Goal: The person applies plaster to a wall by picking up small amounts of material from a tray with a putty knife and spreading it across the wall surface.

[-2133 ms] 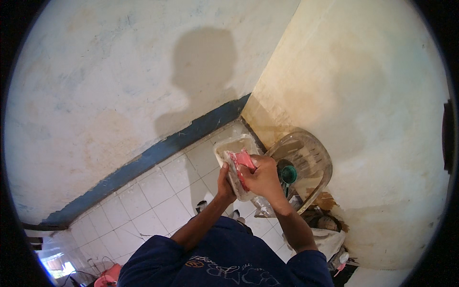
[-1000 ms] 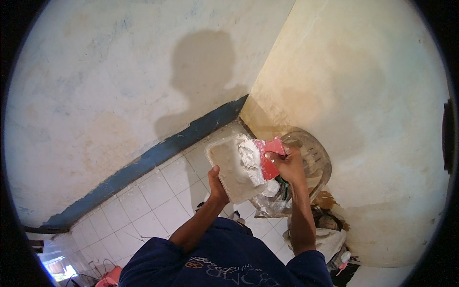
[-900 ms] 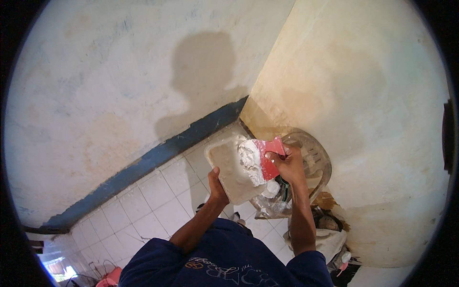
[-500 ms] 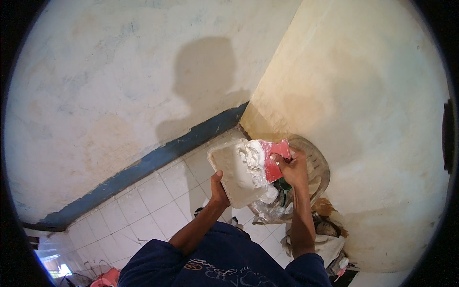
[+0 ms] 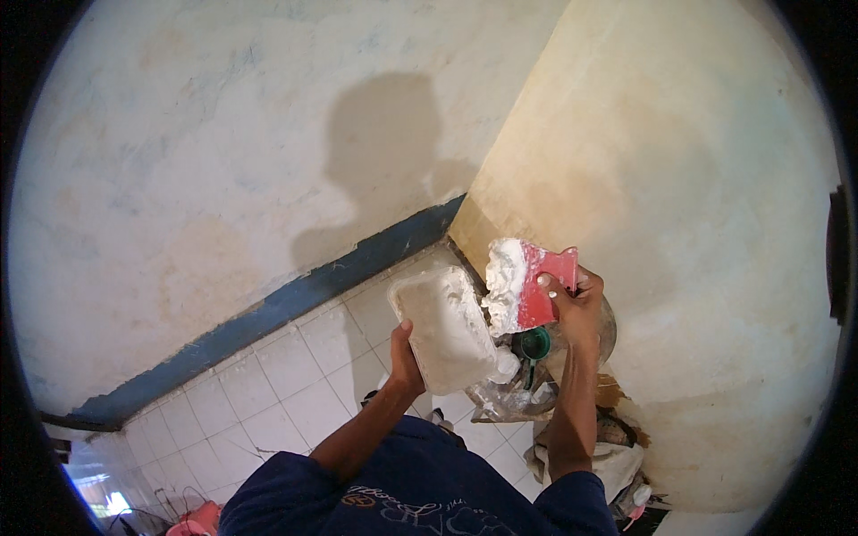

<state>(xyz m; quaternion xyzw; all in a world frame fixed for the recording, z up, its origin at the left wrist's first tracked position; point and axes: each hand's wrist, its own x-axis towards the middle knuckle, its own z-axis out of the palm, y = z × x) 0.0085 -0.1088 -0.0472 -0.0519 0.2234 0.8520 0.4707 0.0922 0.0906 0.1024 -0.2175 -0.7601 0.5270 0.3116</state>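
Observation:
My left hand (image 5: pixel 406 362) grips the near left edge of a pale rectangular plastic tub (image 5: pixel 422 322), smeared with white paste along its right side. Just right of the tub, my right hand (image 5: pixel 576 295) is closed on a red flat scraper (image 5: pixel 542 308), raised clear of it, with a thick lumpy heap of white paste (image 5: pixel 504 281) along its left edge. Below the scraper, a green cup with a long handle (image 5: pixel 531 343) sits among white lumps and crumpled plastic (image 5: pixel 500 396) on a grimy plastic chair (image 5: pixel 606 337), which is partly hidden by my arm and the scraper.
Two stained walls (image 5: pixel 214 161) meet in a corner, the left with a blue band (image 5: pixel 295 295) along its foot. Below are white floor tiles (image 5: pixel 278 362). A pale sack (image 5: pixel 613 456) with clutter lies at the lower right; pink items (image 5: pixel 197 520) and cords are at the lower left.
The scraper was down in the tub; my right hand has lifted it up and right, loaded with paste, exposing the green cup. My left hand and tub have shifted slightly lower.

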